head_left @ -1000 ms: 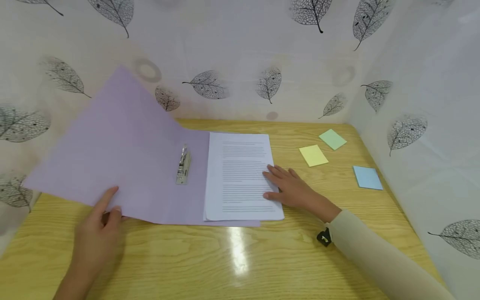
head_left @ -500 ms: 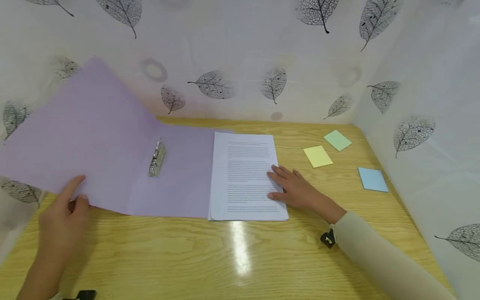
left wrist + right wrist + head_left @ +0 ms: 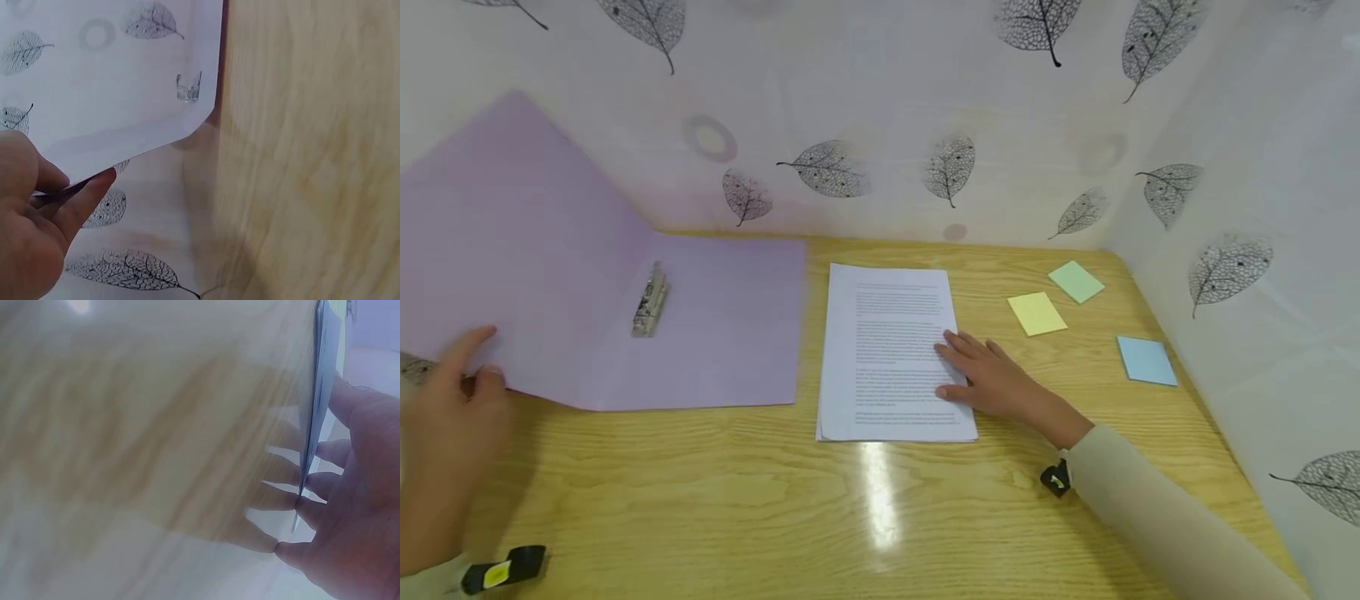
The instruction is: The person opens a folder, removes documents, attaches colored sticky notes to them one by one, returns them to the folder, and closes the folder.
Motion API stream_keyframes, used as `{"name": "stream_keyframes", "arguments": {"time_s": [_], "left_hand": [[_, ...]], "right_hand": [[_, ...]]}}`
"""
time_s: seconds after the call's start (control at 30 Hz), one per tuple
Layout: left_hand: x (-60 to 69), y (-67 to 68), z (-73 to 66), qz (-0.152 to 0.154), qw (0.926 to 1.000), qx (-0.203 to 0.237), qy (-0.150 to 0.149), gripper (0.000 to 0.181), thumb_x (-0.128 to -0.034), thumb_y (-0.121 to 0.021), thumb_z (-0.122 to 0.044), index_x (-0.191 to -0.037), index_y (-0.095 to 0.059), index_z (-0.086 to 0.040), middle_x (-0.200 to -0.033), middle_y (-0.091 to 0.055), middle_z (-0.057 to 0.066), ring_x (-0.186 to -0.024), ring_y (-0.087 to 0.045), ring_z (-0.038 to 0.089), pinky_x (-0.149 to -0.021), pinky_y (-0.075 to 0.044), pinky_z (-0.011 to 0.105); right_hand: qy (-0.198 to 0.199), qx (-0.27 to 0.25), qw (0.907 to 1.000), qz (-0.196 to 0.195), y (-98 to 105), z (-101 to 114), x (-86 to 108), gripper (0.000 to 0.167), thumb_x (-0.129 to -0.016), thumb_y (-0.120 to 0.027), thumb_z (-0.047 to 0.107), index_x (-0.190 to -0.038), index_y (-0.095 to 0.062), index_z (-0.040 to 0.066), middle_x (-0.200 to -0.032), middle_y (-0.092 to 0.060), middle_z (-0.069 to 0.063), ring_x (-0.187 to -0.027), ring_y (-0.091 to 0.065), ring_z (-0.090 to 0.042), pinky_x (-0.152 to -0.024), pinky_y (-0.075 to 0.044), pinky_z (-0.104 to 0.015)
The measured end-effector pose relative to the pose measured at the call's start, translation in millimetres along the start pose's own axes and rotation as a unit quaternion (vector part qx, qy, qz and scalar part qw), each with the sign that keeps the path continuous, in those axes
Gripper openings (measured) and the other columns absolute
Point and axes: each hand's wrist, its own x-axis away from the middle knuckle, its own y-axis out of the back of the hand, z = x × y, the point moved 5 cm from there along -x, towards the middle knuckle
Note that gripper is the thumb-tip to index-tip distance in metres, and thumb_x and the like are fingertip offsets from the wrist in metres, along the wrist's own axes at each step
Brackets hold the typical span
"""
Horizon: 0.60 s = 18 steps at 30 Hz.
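A purple lever clip file (image 3: pixel 722 325) lies spread at the left, its right panel flat on the table and its left cover tilted up. The metal clip (image 3: pixel 651 302) near the fold holds no sheets. My left hand (image 3: pixel 456 408) pinches the cover's lower edge between thumb and fingers, which the left wrist view shows closely. To the right of the file lies a stack of printed paper (image 3: pixel 895 350), apart from it. My right hand (image 3: pixel 988 375) rests on the stack's right edge with its fingers spread; in the right wrist view some fingertips reach the table beside the stack.
Yellow (image 3: pixel 1037 313), green (image 3: pixel 1077 282) and blue (image 3: pixel 1147 360) sticky note pads lie on the right of the wooden table (image 3: pixel 737 500). A leaf-patterned curtain (image 3: pixel 880 108) stands along the back and right side. Light glares on the table below the paper.
My left hand has drawn the file leftward, out from under the paper stack, so a strip of table now shows between them. My right hand has stayed on the stack.
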Motion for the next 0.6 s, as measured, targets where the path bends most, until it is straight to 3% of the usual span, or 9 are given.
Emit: {"name": "stream_keyframes", "arguments": {"time_s": [0.13,0.23,0.3,0.37,0.43,0.53,0.6], "left_hand": [[-12.2,1.3,16.1,-0.035,0.9991,0.012,-0.019,0.05,-0.1009,-0.037,-0.005,-0.148,-0.05,-0.013,-0.057,-0.042,0.006,-0.043,-0.024,-0.002,-0.036,-0.022,0.019],[-21.3,-0.9,30.1,-0.048,0.9982,0.021,-0.029,0.05,-0.1003,-0.035,-0.004,-0.147,-0.051,-0.012,-0.07,-0.05,0.014,-0.05,-0.025,-0.006,-0.041,-0.021,0.017],[-27.1,-2.7,39.4,-0.048,0.9983,0.022,-0.025,0.051,-0.1009,-0.034,-0.005,-0.148,-0.05,-0.014,-0.091,-0.058,0.023,-0.057,-0.027,-0.005,-0.046,-0.021,0.015],[-31.9,-3.5,46.9,-0.057,0.9978,0.022,-0.025,0.051,-0.1013,-0.033,-0.005,-0.149,-0.049,-0.015,-0.12,-0.06,0.028,-0.073,-0.045,0.001,-0.061,-0.031,0.01],[-35.6,-3.3,54.2,-0.062,0.9979,0.012,-0.015,0.053,-0.1019,-0.031,-0.006,-0.151,-0.047,-0.017,-0.145,-0.052,0.022,-0.096,-0.053,0.016,-0.08,-0.034,0.013],[-38.6,-3.2,62.4,-0.07,0.9975,0.006,0.002,0.054,-0.1023,-0.029,-0.007,-0.152,-0.045,-0.021,-0.161,-0.034,0.008,-0.127,-0.044,0.037,-0.102,-0.03,0.026],[-40.3,-3.6,66.6,-0.066,0.9977,0.013,0.015,0.056,-0.1019,-0.027,-0.007,-0.153,-0.043,-0.021,-0.164,-0.028,0.005,-0.137,-0.04,0.035,-0.11,-0.032,0.034]], "right_hand": [[0.001,0.002,1.0,0.0,0,0,-0.1,0.078,-0.099,-0.059,0.049,-0.159,-0.03,0.009,-0.168,-0.017,-0.013,-0.155,-0.014,-0.037,-0.122,-0.01,-0.065],[0.002,0.003,1.0,-0.002,-1,-1,-0.5,0.078,-0.099,-0.059,0.049,-0.159,-0.03,0.009,-0.168,-0.017,-0.014,-0.155,-0.014,-0.037,-0.122,-0.01,-0.065],[0.002,0.003,1.0,-0.003,-1,-1,-0.9,0.078,-0.099,-0.059,0.049,-0.159,-0.03,0.009,-0.168,-0.017,-0.013,-0.155,-0.014,-0.037,-0.122,-0.01,-0.065],[0.001,0.002,1.0,-0.001,-2,-1,-1.1,0.078,-0.099,-0.059,0.05,-0.159,-0.03,0.01,-0.168,-0.017,-0.012,-0.155,-0.014,-0.036,-0.122,-0.01,-0.064],[0.003,0.002,1.0,-0.002,-2,-1,-1.0,0.078,-0.099,-0.059,0.049,-0.159,-0.03,0.01,-0.168,-0.018,-0.013,-0.155,-0.014,-0.037,-0.122,-0.01,-0.065],[0.002,-0.001,1.0,0.0,-2,0,-0.6,0.078,-0.099,-0.059,0.05,-0.159,-0.029,0.01,-0.168,-0.017,-0.013,-0.155,-0.014,-0.036,-0.122,-0.01,-0.064],[0.001,-0.002,1.0,0.0,-2,0,-0.2,0.078,-0.099,-0.059,0.049,-0.159,-0.03,0.009,-0.168,-0.017,-0.013,-0.155,-0.014,-0.037,-0.122,-0.01,-0.065]]}}
